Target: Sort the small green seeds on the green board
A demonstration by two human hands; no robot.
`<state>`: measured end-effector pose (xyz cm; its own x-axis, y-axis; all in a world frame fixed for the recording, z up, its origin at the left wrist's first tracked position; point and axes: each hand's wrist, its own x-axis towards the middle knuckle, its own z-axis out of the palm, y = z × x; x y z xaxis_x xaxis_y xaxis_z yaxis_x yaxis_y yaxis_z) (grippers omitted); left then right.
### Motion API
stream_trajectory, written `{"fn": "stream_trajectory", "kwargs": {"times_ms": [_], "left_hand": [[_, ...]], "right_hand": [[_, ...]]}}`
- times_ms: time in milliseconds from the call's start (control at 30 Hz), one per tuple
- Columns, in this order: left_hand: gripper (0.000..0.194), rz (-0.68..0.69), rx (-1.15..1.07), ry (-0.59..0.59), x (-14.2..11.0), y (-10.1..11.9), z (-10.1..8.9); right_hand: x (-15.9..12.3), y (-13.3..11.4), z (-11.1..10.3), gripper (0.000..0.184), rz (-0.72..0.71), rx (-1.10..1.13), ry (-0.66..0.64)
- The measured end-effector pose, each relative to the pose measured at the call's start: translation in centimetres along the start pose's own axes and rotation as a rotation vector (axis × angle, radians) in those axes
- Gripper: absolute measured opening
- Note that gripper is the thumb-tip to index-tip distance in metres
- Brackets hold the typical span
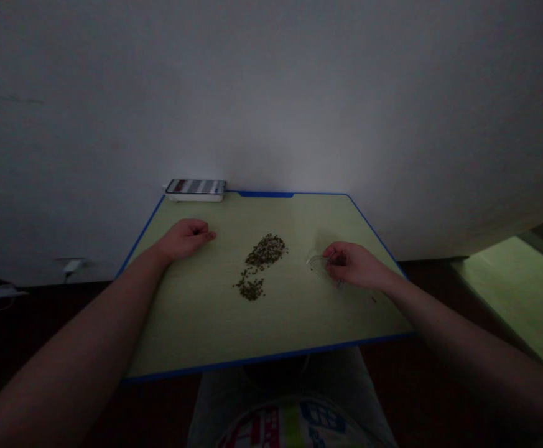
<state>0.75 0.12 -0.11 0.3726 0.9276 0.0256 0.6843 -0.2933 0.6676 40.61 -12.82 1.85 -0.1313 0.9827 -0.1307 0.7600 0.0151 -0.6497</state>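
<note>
Two small heaps of dark seeds or beans [260, 262] lie in the middle of a pale green table [206, 317] with a blue edge. My left hand [186, 237] rests on the table to the left of them, its fingers curled under with nothing visible in them. To the right of the heaps, my right hand [352, 264] lies with its fingers closed on the rim of a small clear container [318, 263].
A phone [196, 186] lies on a white block at the table's far left corner, against a bare wall. A second pale green surface [518, 292] stands to the right. A white plug and cable [71, 266] sit on the dark floor at left.
</note>
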Motion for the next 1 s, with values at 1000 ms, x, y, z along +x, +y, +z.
{"fn": "stream_trajectory", "kwargs": {"times_ms": [1000], "left_hand": [[0.039, 0.001, -0.02, 0.0, 0.0, -0.2, 0.1]], "right_hand": [[-3.2, -1.7, 2.9, 0.02, -0.03, -0.035, 0.086]]}}
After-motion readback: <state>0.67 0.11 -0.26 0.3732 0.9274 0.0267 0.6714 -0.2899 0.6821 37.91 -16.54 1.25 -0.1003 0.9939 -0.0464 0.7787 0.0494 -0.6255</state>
